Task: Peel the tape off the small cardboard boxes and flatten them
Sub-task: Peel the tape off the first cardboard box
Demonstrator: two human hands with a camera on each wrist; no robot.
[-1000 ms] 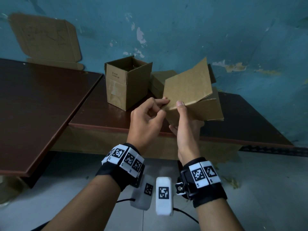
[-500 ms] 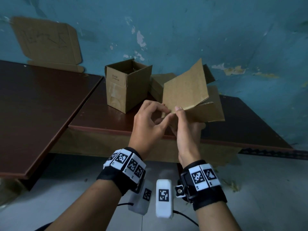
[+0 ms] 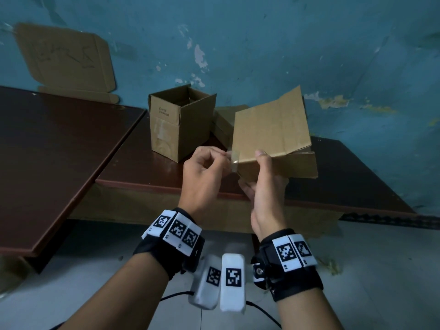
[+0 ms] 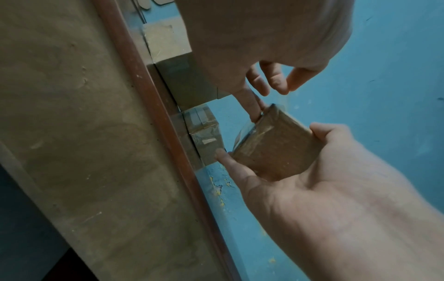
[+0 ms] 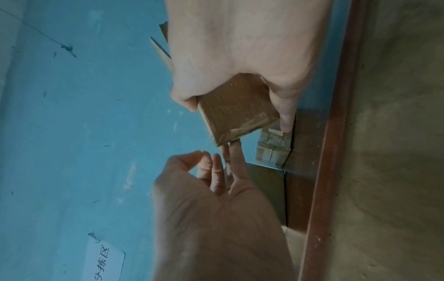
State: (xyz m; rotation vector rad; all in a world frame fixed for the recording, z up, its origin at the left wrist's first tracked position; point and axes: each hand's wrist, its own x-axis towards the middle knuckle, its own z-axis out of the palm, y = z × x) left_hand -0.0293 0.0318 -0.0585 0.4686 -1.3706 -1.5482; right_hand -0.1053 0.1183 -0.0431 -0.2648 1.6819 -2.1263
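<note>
You're mid-peel: left hand (image 3: 204, 172) pinches the tape (image 3: 234, 160), right hand (image 3: 264, 186) grips the box (image 3: 271, 129) (already half-collapsed). Next, pull the strip clear.

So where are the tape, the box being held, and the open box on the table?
tape (image 3: 233, 160), head view, on the clear strip lifting off the corner.
held box (image 3: 271, 129), head view, on its broad front panel.
open box (image 3: 166, 129), head view, on its printed front wall.

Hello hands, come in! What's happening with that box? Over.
Left hand pinching clear tape, partly peeled. Right hand gripping held box. Nothing blocking.
</note>
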